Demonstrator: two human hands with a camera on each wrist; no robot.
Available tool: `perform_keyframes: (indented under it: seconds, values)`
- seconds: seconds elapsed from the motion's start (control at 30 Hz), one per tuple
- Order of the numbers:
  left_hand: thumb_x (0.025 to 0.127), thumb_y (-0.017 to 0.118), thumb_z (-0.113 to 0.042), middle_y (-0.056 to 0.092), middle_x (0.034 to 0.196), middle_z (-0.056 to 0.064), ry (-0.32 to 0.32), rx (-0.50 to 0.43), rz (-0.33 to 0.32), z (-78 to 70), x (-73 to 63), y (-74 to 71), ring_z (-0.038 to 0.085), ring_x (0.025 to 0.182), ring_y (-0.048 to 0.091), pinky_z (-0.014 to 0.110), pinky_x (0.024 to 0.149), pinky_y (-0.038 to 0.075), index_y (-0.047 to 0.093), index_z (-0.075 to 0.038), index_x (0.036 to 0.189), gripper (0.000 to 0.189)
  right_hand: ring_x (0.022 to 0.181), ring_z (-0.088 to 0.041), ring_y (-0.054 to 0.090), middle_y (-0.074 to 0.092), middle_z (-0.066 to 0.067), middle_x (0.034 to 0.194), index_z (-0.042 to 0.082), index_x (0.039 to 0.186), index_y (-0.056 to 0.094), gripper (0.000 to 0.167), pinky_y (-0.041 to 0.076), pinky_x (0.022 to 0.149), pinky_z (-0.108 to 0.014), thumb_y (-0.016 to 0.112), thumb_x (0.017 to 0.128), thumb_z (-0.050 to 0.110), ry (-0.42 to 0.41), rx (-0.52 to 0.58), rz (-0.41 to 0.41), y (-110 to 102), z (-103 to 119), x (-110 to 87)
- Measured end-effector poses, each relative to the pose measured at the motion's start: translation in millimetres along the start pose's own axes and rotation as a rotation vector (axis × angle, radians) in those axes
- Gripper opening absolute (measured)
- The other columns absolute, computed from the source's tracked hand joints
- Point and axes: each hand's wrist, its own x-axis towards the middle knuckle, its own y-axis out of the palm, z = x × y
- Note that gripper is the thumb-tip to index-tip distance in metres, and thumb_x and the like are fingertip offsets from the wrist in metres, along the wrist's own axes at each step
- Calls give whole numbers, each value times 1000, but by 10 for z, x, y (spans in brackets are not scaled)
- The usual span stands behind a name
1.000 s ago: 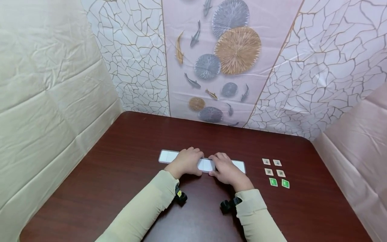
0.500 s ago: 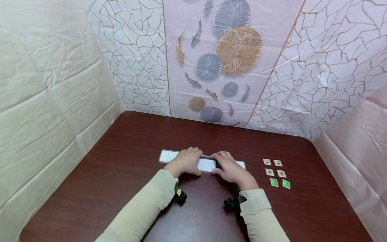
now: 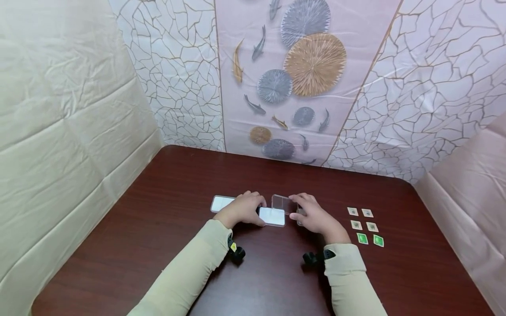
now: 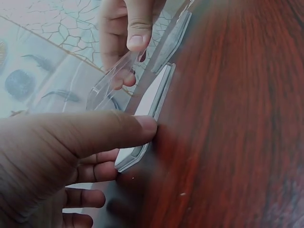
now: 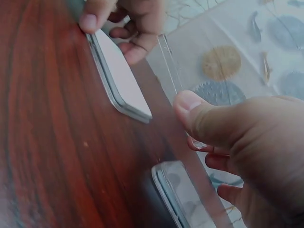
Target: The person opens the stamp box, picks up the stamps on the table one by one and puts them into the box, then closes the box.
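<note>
A shallow white box [image 3: 272,216] lies in the middle of a row on the table. My left hand [image 3: 245,210] grips its left end, the thumb along the near edge in the left wrist view. A clear plastic lid [image 3: 280,202] tilts up above the box, its right end pinched between thumb and fingers of my right hand [image 3: 314,215]. At the row's left is a similar white box [image 3: 221,202], partly covered by my left hand. To the right, another such box [image 5: 183,194] with a glossy clear top sits below my right hand and is mostly hidden in the head view.
At the right of the dark red wooden table [image 3: 158,263] lie several small square cards in two columns: pale ones with pictures [image 3: 356,225] and two green ones, one a green card [image 3: 378,241]. Patterned cloth [image 3: 312,66] hangs behind the table.
My right hand has moved right and lifted the clear lid off the middle box. My left hand has stayed on that box. The cards have not been moved.
</note>
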Motion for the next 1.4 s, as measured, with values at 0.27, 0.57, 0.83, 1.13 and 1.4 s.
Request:
perform_keyframes:
  seconds: [0.27,0.57,0.83,1.13,1.4]
  values:
    - [72,88,-49,64,112,-6,-2,41,-18,8,0,-13,20,101,51,37,89,44,71,-21,109,50,134,-44,37,50,-23,138,-2,149,45,58,35,107,-62,65,98,19,32,-38,-54,24,-115,42]
    - [73,88,-47,65,117,-5,-29,64,-2,-28,-18,-39,21,105,53,38,92,46,74,-20,115,52,139,-45,34,49,-24,143,1,150,45,60,24,113,-64,67,98,23,94,-87,-139,109,-47,230]
    - [73,89,-46,65,119,-5,-34,56,-3,-38,-16,-40,22,109,54,39,95,47,74,-20,115,51,141,-43,33,46,-21,149,4,151,45,59,20,115,-64,65,100,24,166,-109,-149,259,10,447]
    - [74,88,-48,65,119,-5,-17,88,-1,-64,-14,-45,20,100,53,35,87,49,73,-20,113,50,139,-42,38,50,-19,147,4,147,51,55,22,115,-64,65,99,26,194,-171,-143,356,28,577]
    - [74,88,-46,64,119,-5,-22,75,0,-37,-24,-40,20,102,53,36,87,49,73,-21,112,48,144,-42,32,46,-17,152,6,147,52,53,18,116,-64,65,99,24,252,-92,-154,399,56,646]
